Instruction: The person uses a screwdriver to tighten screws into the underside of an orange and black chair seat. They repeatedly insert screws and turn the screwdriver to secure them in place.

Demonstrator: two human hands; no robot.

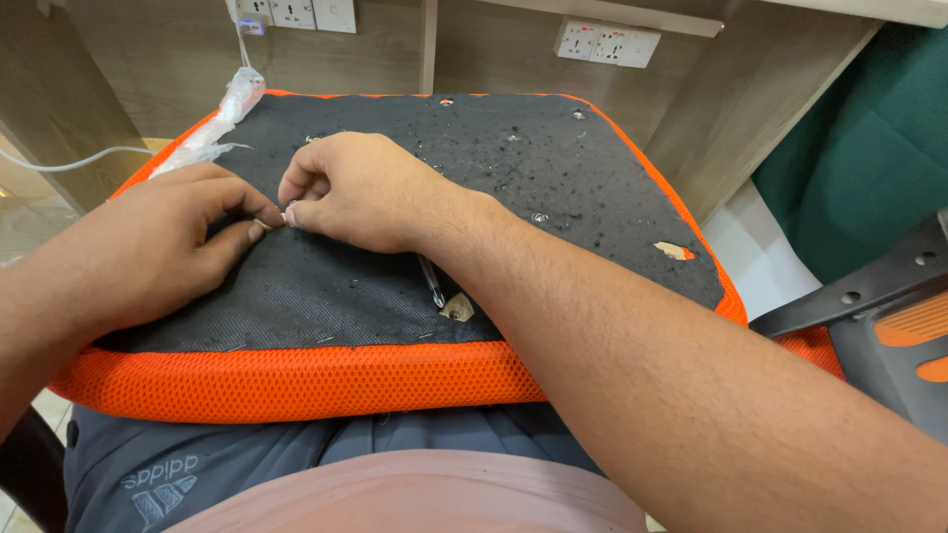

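Item: upturned chair seat cushion, orange mesh edging, black fabric underside, resting across the person's lap.

- Left of the cushion's far-left corner: a white cable and a clear plastic wrap bundle lying on the orange edge.
- Left hand: resting on the left part of the black fabric, thumb and forefinger pinched narrow at a spot on the cloth; whether anything sits between them cannot be told.
- Right hand: just beside the left, fingertips touching it, pinched tight on something small and pale at the same spot; too small to identify, possibly a staple.
- Below the right wrist, near the cushion's front edge: a slim metal tool, untouched, with a wood chip beside it.
- Right part of the cushion: a torn patch showing wood.
- Beyond the right edge: a black and orange chair part.

Progress, as judged: loose staples are scattered on the cloth, yet the fabric remains largely fastened; most work appears left.
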